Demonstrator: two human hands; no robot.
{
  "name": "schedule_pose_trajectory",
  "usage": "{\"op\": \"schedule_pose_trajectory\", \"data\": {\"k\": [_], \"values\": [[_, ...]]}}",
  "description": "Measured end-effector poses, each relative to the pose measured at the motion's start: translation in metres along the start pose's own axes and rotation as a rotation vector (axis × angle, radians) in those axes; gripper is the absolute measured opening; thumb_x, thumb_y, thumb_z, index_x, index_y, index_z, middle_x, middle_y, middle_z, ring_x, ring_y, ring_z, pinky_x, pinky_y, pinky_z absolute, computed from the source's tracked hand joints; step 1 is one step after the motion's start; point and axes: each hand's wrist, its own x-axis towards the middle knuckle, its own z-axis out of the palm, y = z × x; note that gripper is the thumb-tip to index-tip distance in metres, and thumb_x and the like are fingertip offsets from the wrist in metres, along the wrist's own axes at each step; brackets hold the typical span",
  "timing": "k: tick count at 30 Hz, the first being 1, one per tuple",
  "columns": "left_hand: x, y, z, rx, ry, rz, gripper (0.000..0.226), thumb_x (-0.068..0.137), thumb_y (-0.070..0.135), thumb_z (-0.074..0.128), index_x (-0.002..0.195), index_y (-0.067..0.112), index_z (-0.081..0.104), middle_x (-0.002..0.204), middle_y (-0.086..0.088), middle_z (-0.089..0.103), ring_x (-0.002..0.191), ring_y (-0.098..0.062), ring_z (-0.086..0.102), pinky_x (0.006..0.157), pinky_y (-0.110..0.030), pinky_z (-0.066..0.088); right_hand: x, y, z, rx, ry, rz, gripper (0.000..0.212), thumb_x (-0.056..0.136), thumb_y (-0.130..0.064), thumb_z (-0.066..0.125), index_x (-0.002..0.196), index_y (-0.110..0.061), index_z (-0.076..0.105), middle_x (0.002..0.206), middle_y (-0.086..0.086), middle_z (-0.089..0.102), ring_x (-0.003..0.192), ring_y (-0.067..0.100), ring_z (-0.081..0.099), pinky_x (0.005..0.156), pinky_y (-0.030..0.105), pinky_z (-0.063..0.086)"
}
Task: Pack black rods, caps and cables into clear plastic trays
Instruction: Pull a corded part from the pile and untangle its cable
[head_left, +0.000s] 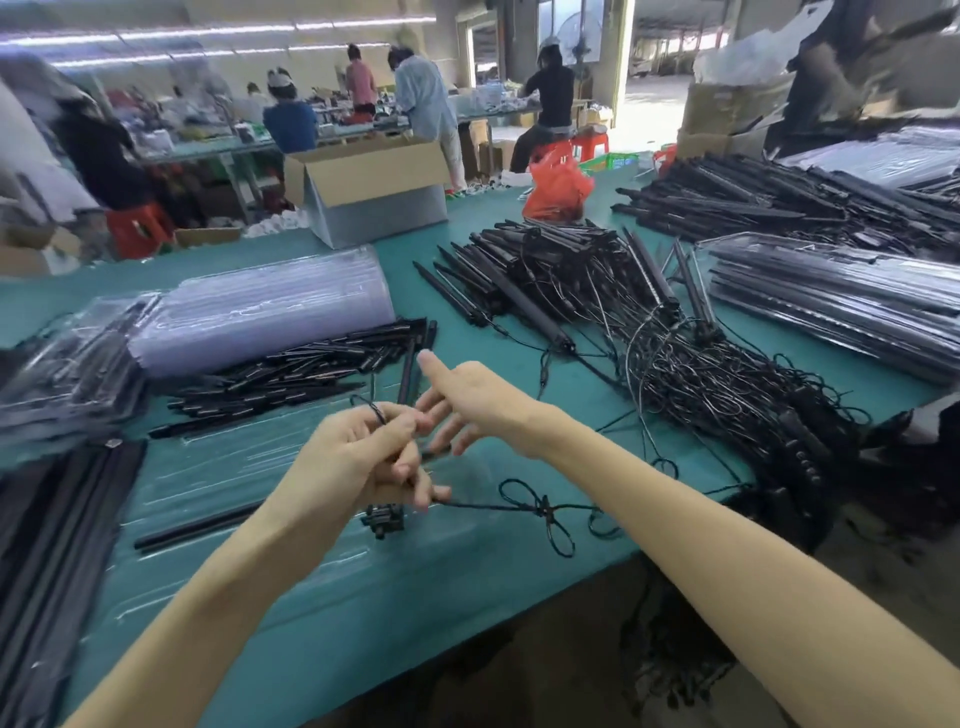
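Black cable (519, 506) is trailing limp and light — left hand (358, 457) is pinching its plug end, right hand (467, 400) hovering loose-fingered, empty.

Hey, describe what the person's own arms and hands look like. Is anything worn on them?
The left forearm and right forearm are bare as far as the picture shows, with no sleeves in view. The left hand and right hand wear no gloves. No watch, bracelet or ring is visible on either.
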Motion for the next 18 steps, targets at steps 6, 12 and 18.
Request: {"op": "schedule_pose_trajectory", "data": {"k": [6, 12, 18], "values": [[-0.013, -0.009, -0.043, 0.225, -0.057, -0.276, 0.032, 0.099, 0.027, 0.057, 0.113, -0.002, 0.063, 0.102, -0.019, 0.075, 0.093, -0.038, 0.073, 0.071, -0.038, 0.062, 0.024, 0.005, 0.042, -0.641, 0.114, 0.003, 0.056, 0.094, -0.058, 0.057, 0.103, -0.002, 0.053, 0.105, 0.016, 0.063, 0.096, 0.036, 0.063, 0.066, 0.034, 0.042], [0.001, -0.026, -0.097, 0.384, 0.289, -0.208, 0.051, 0.100, 0.046, 0.051, 0.081, 0.003, 0.070, 0.060, -0.005, 0.058, 0.043, -0.018, 0.050, 0.038, -0.018, 0.032, 0.016, 0.000, 0.074, -0.892, 0.144, -0.099, 0.059, 0.096, -0.056, 0.054, 0.117, -0.001, 0.056, 0.123, 0.024, 0.056, 0.113, 0.042, 0.056, 0.083, 0.043, 0.044], [0.016, -0.066, -0.120, 0.771, 0.622, 0.127, 0.038, 0.104, 0.024, 0.052, 0.071, 0.019, 0.068, 0.062, 0.007, 0.067, 0.051, -0.010, 0.057, 0.060, -0.034, 0.048, 0.020, -0.005, 0.073, -0.691, 0.055, -0.082, 0.030, 0.090, -0.021, 0.060, 0.070, -0.010, 0.040, 0.074, 0.009, 0.047, 0.082, 0.037, 0.051, 0.069, 0.036, 0.039]]}}
